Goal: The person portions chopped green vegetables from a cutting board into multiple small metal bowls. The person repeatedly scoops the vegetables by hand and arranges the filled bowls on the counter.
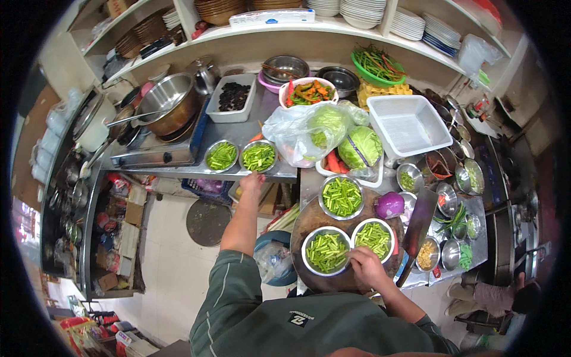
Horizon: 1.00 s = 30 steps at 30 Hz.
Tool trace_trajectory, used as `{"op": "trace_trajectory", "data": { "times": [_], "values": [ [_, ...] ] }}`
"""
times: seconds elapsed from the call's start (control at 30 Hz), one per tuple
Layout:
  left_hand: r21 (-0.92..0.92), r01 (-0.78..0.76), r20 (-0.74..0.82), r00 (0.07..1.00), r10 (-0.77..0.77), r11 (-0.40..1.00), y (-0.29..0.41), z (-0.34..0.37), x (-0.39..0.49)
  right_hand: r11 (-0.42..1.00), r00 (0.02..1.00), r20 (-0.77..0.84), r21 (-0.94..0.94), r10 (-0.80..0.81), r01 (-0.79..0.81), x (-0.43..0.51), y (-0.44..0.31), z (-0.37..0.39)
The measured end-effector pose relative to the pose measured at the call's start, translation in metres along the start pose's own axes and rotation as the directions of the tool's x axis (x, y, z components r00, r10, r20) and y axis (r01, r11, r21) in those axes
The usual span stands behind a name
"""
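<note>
My left hand (252, 180) reaches to the counter at the near rim of a metal bowl of cut green stalks (258, 157), its fingers closed at that rim. A similar bowl of cut stalks (221, 156) stands just left of it. My right hand (366, 264) is over the round wooden chopping block (308, 214), fingertips at the right rim of the left white-rimmed bowl (327, 251). Whether they pinch the rim or a stalk piece is unclear. Another white-rimmed bowl (374, 240) sits beside it, partly behind my hand. A third bowl on the block (341, 197) stands farther back.
A cleaver (420, 223) lies at the block's right edge, near a purple onion (389, 205). Cabbage (360, 147) and a white plastic basket (409, 125) are behind. A large pot (167, 105) sits on a stove at left. A blue bin (275, 272) stands below the counter gap.
</note>
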<state>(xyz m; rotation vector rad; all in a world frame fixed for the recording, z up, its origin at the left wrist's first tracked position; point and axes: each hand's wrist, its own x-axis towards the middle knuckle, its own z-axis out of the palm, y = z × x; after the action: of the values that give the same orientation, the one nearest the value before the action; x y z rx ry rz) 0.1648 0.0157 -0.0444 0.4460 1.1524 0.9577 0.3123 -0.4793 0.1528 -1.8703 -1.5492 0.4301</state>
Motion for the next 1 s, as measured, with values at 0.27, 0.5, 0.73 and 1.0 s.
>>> {"op": "trace_trajectory", "data": {
  "times": [0.27, 0.5, 0.73, 1.0],
  "values": [
    [-0.095, -0.098, -0.089, 0.992, 0.089, 0.991, -0.020, 0.001, 0.004, 0.996, 0.994, -0.068, 0.015, 0.090, -0.089, 0.001, -0.007, -0.011],
    [0.023, -0.107, 0.355, 0.930, 0.092, 0.994, 0.018, -0.047, -0.176, 0.994, 0.991, -0.099, -0.067, -0.090, 0.083, 0.041, -0.035, -0.027],
    [0.213, 0.059, 0.544, 0.822, -0.168, 0.975, 0.001, -0.073, -0.370, 0.901, 0.948, -0.005, -0.313, -0.319, 0.302, 0.079, -0.081, -0.018],
    [0.224, 0.120, 0.569, 0.790, -0.229, 0.967, -0.059, -0.108, -0.436, 0.861, 0.901, 0.157, -0.266, -0.404, 0.433, 0.031, -0.053, 0.008]
  ]
}}
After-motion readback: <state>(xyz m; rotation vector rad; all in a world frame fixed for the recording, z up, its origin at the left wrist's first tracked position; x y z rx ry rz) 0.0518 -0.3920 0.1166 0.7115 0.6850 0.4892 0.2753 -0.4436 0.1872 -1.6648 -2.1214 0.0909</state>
